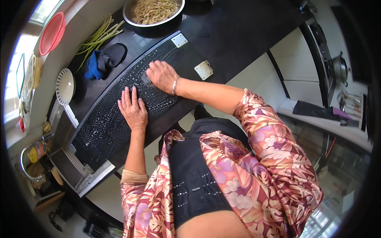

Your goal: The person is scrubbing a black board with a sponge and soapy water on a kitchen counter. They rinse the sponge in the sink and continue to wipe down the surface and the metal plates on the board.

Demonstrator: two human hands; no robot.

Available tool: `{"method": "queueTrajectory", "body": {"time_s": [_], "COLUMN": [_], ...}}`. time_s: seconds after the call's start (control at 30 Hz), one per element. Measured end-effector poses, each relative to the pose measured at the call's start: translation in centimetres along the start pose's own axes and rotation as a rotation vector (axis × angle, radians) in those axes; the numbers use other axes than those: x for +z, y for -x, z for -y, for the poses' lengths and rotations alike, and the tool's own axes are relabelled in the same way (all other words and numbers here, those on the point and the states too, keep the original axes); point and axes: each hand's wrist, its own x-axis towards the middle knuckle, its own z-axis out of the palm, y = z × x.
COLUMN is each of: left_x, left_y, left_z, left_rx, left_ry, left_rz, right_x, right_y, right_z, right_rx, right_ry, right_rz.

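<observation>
A long dark panel point(113, 116), wet with suds and drops, lies across the black countertop. Two metal hinge plates, one point(179, 40) at its far corner and a speckled one point(204, 70) at the near corner, sit at its right end. My right hand point(162, 76) is closed on a grey scouring pad point(146, 79), pressed to the panel's middle. To the left, my left hand point(133, 109) rests flat on the wet surface, fingers spread, holding nothing.
Behind the panel are a steel bowl point(126, 18) of noodles, green stalks point(102, 35), a dark and blue cloth point(104, 59) and a striped-rim dish point(65, 86). A sink point(67, 166) with a curved faucet point(22, 162) lies at left.
</observation>
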Motion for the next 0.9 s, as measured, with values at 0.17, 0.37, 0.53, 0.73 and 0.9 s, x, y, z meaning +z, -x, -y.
{"method": "queueTrajectory", "body": {"time_s": [0.17, 0.37, 0.53, 0.73, 0.9], "left_x": [-0.7, -0.3, -0.3, 0.0, -0.2], "left_y": [0.2, 0.1, 0.2, -0.2, -0.2], "left_z": [0.0, -0.4, -0.2, -0.6, -0.4], "left_rx": [-0.017, -0.027, -0.034, -0.012, -0.010], "left_ry": [-0.048, -0.044, -0.047, -0.034, -0.039], "left_rz": [0.015, 0.021, 0.006, 0.019, 0.005], "right_x": [0.3, 0.6, -1.4, -1.3, -1.8], "right_y": [-5.7, -6.2, -4.1, -3.8, -4.6], "right_z": [-5.7, -5.9, -14.0, -14.6, -16.9], "right_rx": [0.225, 0.366, 0.644, 0.627, 0.693], "right_ry": [0.074, 0.052, 0.012, 0.034, -0.074], "right_rz": [0.093, 0.256, 0.278, 0.286, 0.332]}}
